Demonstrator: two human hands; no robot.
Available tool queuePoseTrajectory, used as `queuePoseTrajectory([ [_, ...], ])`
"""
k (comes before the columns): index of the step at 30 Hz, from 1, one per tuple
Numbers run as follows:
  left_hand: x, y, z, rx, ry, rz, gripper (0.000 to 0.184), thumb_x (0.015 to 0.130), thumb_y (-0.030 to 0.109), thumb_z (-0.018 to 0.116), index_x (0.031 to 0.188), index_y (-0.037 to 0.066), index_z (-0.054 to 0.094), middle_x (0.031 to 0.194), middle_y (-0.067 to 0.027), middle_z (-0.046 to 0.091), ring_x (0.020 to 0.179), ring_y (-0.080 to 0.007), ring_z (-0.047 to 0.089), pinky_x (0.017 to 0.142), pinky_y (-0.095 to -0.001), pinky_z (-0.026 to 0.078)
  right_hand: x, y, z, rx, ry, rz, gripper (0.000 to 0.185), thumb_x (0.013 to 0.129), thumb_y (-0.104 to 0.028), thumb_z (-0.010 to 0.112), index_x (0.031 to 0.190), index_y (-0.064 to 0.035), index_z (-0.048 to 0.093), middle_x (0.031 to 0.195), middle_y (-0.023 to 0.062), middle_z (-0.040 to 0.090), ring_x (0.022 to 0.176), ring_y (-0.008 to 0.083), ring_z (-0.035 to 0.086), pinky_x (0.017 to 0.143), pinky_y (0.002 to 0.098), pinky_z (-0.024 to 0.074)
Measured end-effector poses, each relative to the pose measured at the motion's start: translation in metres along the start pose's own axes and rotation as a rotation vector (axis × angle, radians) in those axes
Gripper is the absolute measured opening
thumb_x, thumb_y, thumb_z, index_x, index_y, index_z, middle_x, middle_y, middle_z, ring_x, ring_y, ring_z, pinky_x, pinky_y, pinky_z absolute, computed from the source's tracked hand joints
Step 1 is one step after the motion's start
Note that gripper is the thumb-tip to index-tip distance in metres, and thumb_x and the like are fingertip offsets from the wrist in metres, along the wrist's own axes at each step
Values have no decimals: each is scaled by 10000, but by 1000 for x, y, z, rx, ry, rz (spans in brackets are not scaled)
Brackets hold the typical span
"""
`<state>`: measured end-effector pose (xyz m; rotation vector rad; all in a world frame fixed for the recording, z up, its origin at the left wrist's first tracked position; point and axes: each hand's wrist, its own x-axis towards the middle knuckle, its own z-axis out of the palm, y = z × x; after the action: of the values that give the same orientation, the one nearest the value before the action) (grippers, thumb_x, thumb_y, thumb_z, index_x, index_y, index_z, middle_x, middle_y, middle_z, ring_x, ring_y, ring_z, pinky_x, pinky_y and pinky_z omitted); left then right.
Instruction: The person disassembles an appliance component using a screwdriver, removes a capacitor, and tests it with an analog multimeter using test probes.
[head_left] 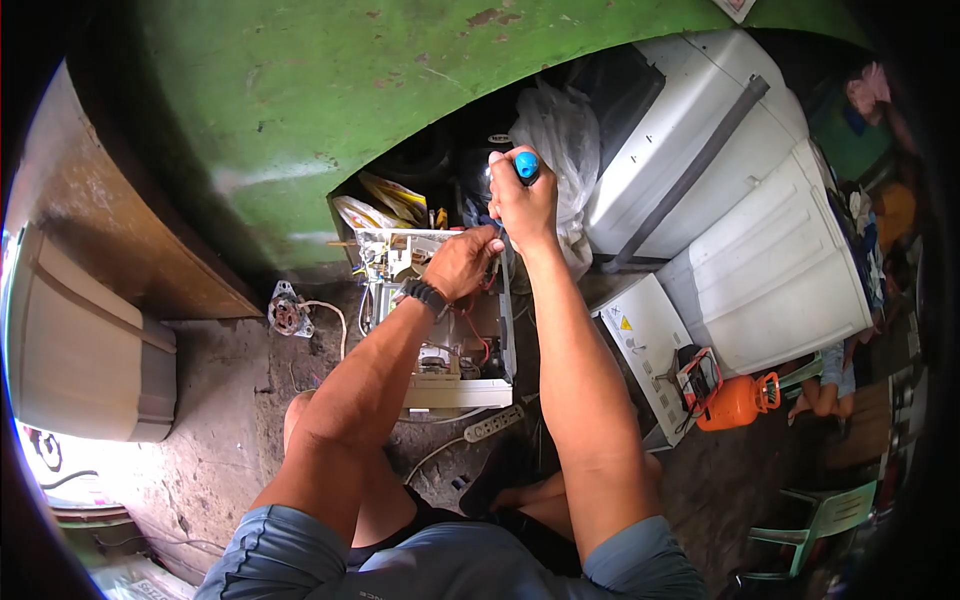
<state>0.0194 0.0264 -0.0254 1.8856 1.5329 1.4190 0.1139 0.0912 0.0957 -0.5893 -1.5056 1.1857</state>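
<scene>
An opened white appliance (458, 393), which looks like a microwave oven, lies on the floor before me with its wiring and inner parts bare. My right hand (524, 205) is closed round a screwdriver (527, 166) with a blue handle end, above the appliance's far right corner. Just below it, my left hand (464, 262) reaches over the appliance, fingers bent and drawn together near the screwdriver's lower end. Whatever those fingers grip is hidden. Red wires (485, 345) run inside the casing beside my left hand.
A small motor-like part (290, 312) with a cable lies left on the floor. A power strip (494, 424) sits at the near side. To the right are a white panel (640, 325) with a warning label, an orange gas cylinder (738, 402) and large white appliances (765, 270).
</scene>
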Motion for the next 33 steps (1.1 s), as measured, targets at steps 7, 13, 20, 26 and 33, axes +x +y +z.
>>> queuePoseTrajectory([
  [7,1,5,-3,-28,-8,-26,238,1087,269,599,1021,40,592,944,-223,664,947,-479,641,805,-522,503,5,8,8,-236,171,-65,284,930,-203,727,801,11,591,633,124,609,594,248,644,581,415,484],
  [13,2,3,0,-63,-10,-59,241,1095,262,587,1016,35,577,938,-228,650,921,-480,619,797,-513,492,12,14,8,-263,177,-42,294,918,-225,725,799,14,601,652,156,631,620,301,650,612,442,489],
  [20,-3,9,-5,-35,-56,-44,233,1109,275,573,1188,72,653,954,-241,693,958,-468,667,833,-500,528,20,10,9,-229,90,30,321,931,-243,730,745,-37,570,607,39,591,459,164,541,467,384,459],
  [26,0,11,1,-66,83,39,246,1083,293,607,1026,56,582,900,-232,648,891,-490,629,763,-522,501,4,-7,5,-12,-44,-42,250,972,-184,740,840,-48,578,607,-1,555,432,100,535,407,288,413],
  [33,-3,10,-3,-43,57,-18,251,1066,306,641,1024,60,612,929,-220,679,918,-490,642,765,-526,509,-3,-4,5,-18,-57,-28,215,989,-158,725,871,-51,581,622,-3,549,454,79,504,416,273,406],
])
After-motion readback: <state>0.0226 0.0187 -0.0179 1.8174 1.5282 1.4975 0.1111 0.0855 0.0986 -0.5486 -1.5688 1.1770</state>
